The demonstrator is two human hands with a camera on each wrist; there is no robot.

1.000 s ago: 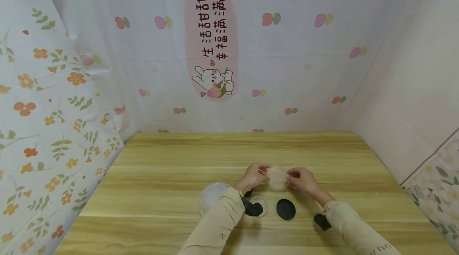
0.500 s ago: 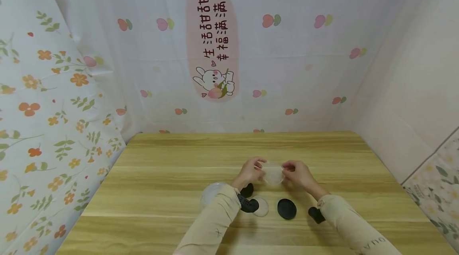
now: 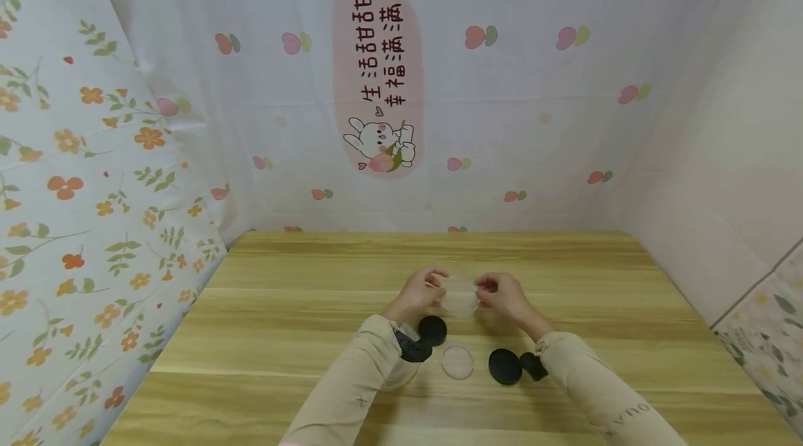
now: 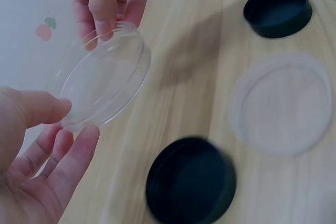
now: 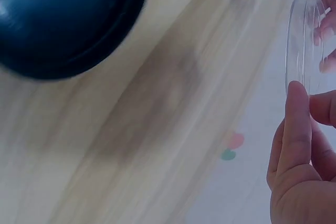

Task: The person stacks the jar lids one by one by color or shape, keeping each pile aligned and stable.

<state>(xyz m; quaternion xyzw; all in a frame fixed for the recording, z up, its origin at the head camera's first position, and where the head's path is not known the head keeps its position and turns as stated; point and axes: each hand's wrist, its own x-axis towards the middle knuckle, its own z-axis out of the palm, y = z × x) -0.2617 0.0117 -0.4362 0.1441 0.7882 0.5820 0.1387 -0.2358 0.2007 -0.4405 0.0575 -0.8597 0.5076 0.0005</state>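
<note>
Left grip: was clamped, thumb and fingertips, on the left edge of a transparent dish; it had moved leftward and farther from the person over the last second.
Right grip: was clamped on the opposite edge, and had travelled the same way.
Held dish: sat between both grips, tilted and apparently lifted off the surface; several rim lines showed, and whether it was one piece or two nested could not be told. Both hands having carried it together, the work seemed centred on this piece, with neither side released.
Left black cap: lay hollow side up near the dish, in fuller sight since the left sleeve had shifted aside.
Transparent disc: lay flat between the caps, no longer partly covered by the left wrist camera.
Right black cap: lay hollow side up near the disc, seemingly untouched.
Large transparent round piece: was mostly hidden behind the left sleeve, more so on its left side than before.
Backdrop cloth: hung beyond the surface.
</note>
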